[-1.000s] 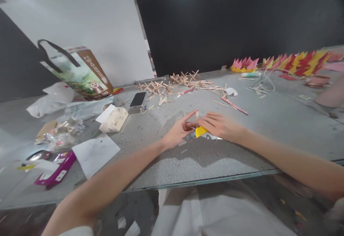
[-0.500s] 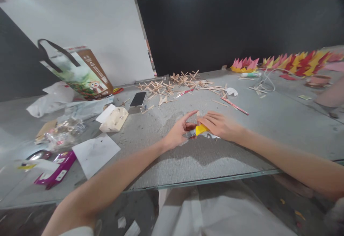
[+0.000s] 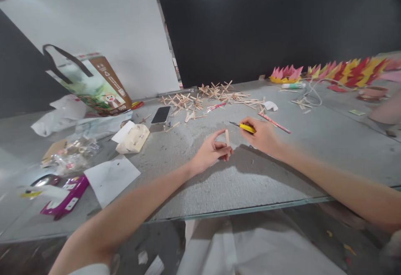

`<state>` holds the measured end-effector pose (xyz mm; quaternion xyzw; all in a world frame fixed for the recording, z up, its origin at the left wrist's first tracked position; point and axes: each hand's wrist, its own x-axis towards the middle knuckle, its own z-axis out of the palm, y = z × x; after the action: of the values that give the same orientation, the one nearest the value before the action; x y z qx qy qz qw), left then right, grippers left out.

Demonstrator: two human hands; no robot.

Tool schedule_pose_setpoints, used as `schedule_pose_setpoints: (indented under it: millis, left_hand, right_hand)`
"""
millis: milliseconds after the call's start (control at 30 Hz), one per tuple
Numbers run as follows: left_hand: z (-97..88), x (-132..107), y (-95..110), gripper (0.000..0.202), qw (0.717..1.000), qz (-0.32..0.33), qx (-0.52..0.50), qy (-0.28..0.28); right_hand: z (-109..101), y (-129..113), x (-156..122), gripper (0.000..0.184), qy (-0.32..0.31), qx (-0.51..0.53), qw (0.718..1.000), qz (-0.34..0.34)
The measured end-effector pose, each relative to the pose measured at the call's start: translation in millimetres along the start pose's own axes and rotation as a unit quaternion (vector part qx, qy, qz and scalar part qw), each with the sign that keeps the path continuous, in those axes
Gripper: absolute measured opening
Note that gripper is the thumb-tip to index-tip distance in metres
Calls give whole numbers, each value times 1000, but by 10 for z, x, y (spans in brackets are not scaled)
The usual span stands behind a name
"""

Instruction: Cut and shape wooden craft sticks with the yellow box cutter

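Note:
Between the fingers of my left hand (image 3: 210,153) is a short wooden popsicle stick (image 3: 227,138), held roughly upright near the middle of the table. My right hand (image 3: 261,135), a little to the right, is closed around a yellow utility knife (image 3: 247,128). The knife's blade points left, over the table and apart from the stick. Behind both hands lies a loose heap of popsicle sticks (image 3: 216,93), some joined into star shapes. A red-patterned pencil-like stick (image 3: 275,123) rests just beyond my right hand.
A phone (image 3: 161,115), a tissue pack (image 3: 133,138), a white sheet (image 3: 112,179) and a purple box (image 3: 67,198) lie to the left. A paper bag (image 3: 106,85) stands behind them. Pink, yellow and red paper pieces (image 3: 347,73) line the back right. The table's front edge (image 3: 250,211) is near me.
My right hand has moved away from my left, up and to the right, carrying the knife, whose blade now points left. The left hand keeps the popsicle stick, now plainly visible.

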<state>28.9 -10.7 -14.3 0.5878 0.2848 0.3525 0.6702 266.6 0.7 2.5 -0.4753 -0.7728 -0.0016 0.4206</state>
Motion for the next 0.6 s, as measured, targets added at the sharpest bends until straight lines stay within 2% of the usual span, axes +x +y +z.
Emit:
schedule_pose_setpoints:
  millis: [133,367,600]
  left_hand:
    - [19,-13,22,85,1000,6,1,17]
    - [2,9,2,40,999,11,3,33]
    - [2,15,-21,39,999,6,-2,43]
  right_hand:
    - [16,49,39,14,-40,-14,998,37]
    - [74,104,76,20,-89,-38,992,77]
    - [76,109,88,32,-140,-68,984,81]
